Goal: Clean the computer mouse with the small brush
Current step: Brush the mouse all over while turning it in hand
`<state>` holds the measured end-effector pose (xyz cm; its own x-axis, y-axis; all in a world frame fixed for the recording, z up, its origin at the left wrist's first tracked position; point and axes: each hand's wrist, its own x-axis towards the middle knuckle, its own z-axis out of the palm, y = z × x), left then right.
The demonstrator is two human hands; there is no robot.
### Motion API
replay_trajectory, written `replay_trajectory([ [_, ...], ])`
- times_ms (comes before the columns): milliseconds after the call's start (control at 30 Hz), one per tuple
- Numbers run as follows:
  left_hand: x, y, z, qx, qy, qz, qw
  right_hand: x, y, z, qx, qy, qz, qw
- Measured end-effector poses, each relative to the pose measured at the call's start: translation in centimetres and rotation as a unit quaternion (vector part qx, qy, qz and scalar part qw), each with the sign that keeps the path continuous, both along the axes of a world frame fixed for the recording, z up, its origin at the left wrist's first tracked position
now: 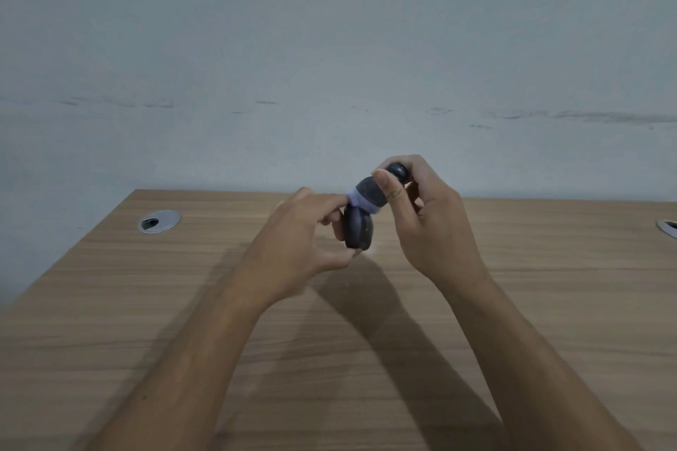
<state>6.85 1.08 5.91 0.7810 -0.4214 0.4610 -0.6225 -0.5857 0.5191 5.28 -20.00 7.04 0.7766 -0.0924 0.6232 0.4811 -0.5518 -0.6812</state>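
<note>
A: Looking through the head camera, what fills the middle?

B: Two bare hands raised just above a light brown wood-grain desk (183, 322), meeting near its far edge. The left hand (293, 249) pinches a small dark rounded computer mouse (358, 229), thumb at its lower end and the fingers over its upper end and far side, so the hand is closed on it. The mouse stands roughly on end, its curved back turned toward the camera.

A: Does it touch the desk?

B: Its lower end sits very close to the surface, but I cannot tell whether it touches. A dark shadow spreads across the wood beneath both forearms.

A: And the other hand?

B: The right hand (421, 227) is wrapped around a small brush with a dark rounded handle and a dark bristle head ringed by a pale lilac band (368, 196). The thumb presses along the near side of the head, the fingers curl round the handle end, which pokes out at the top of the fist. So that hand is clamped on the brush.

A: Where is the brush relative to the mouse?

B: Directly above it, tilted, with the lilac band and bristle end resting against the top end of the mouse.

A: Anything else?

B: A round silver cable grommet (159, 220) is set in the desk at the far left, well apart from the hands, and a second silver grommet (668, 227) is cut off at the right edge. Behind the desk rises a plain pale grey wall (329, 48) with faint dark scuffs.
</note>
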Motion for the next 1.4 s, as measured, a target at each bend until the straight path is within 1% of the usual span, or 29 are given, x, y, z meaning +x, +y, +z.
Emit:
replay_trajectory([
  [67, -0.3, -0.1, 0.2, 0.019, -0.024, -0.009, 0.999, 0.2, -0.4, -0.3, 0.003, 0.013, -0.024, 1.000],
  [133, 0.0, 0.0, -0.1, 0.038, -0.038, 0.006, 0.999, 0.1, -0.3, -0.1, 0.010, 0.019, -0.025, 0.999],
  [200, 0.5, 0.3, -0.6, 0.056, -0.038, 0.034, 0.997, -0.3, 0.2, 0.6, 0.016, 0.015, 0.005, 1.000],
  [267, 0.9, 0.6, -0.8, 0.063, -0.043, 0.047, 0.996, -0.7, 0.8, 1.2, 0.003, 0.014, 0.046, 0.999],
  [300, 0.9, 0.6, -0.8, 0.059, -0.044, 0.051, 0.996, -0.7, 1.0, 1.2, -0.004, 0.011, 0.050, 0.999],
  [400, 0.8, 1.0, -0.6, 0.037, -0.067, 0.048, 0.996, -0.2, 0.4, 0.3, 0.005, 0.005, -0.014, 1.000],
  [467, 0.5, 1.0, -0.4, 0.038, -0.074, 0.038, 0.996, 0.3, -0.5, -0.5, 0.027, 0.018, -0.068, 0.997],
  [533, 0.5, 1.0, -0.3, 0.033, -0.075, 0.030, 0.996, 0.6, -1.1, -1.0, 0.058, 0.035, -0.098, 0.993],
  [600, 0.6, 1.0, -0.3, 0.025, -0.076, 0.029, 0.996, 0.6, -0.9, -0.8, 0.074, 0.034, -0.093, 0.992],
  [700, 0.8, 1.3, -0.6, 0.008, -0.070, 0.045, 0.997, 0.0, 0.5, 0.0, 0.063, 0.021, -0.027, 0.997],
  [767, 0.7, 1.6, -0.5, -0.006, -0.056, 0.056, 0.997, -0.2, 1.0, 0.2, 0.051, 0.016, -0.003, 0.999],
  [833, 0.6, 1.7, -0.1, -0.002, -0.064, 0.051, 0.997, 0.0, 0.6, -0.2, 0.061, 0.013, -0.022, 0.998],
  [933, 0.5, 1.4, 0.0, 0.010, -0.072, 0.029, 0.997, 0.5, -0.3, -0.9, 0.084, 0.030, -0.084, 0.992],
  [1000, 0.7, 1.2, -0.5, 0.008, -0.060, 0.031, 0.998, 0.6, -0.3, -1.1, 0.090, 0.037, -0.096, 0.991],
  [1033, 0.7, 1.1, -0.7, -0.001, -0.050, 0.039, 0.998, 0.5, -0.1, -1.1, 0.086, 0.034, -0.085, 0.992],
  [1133, 0.8, 1.1, -0.9, -0.058, -0.003, 0.069, 0.996, -0.1, 1.4, -0.5, 0.046, 0.026, -0.011, 0.999],
  [1200, 0.8, 1.4, -0.7, -0.096, 0.040, 0.080, 0.991, -0.2, 1.9, -0.5, 0.033, 0.025, 0.011, 0.999],
  [1233, 0.8, 1.5, -0.4, -0.108, 0.060, 0.082, 0.989, 0.0, 1.8, -0.7, 0.037, 0.020, -0.002, 0.999],
  [1300, 0.7, 1.9, -0.1, -0.131, 0.092, 0.077, 0.984, 0.5, 1.0, -1.5, 0.047, 0.015, -0.060, 0.997],
  [1400, 0.7, 2.0, 0.3, -0.157, 0.135, 0.047, 0.977, 1.1, -0.7, -3.0, 0.048, 0.063, -0.132, 0.988],
])
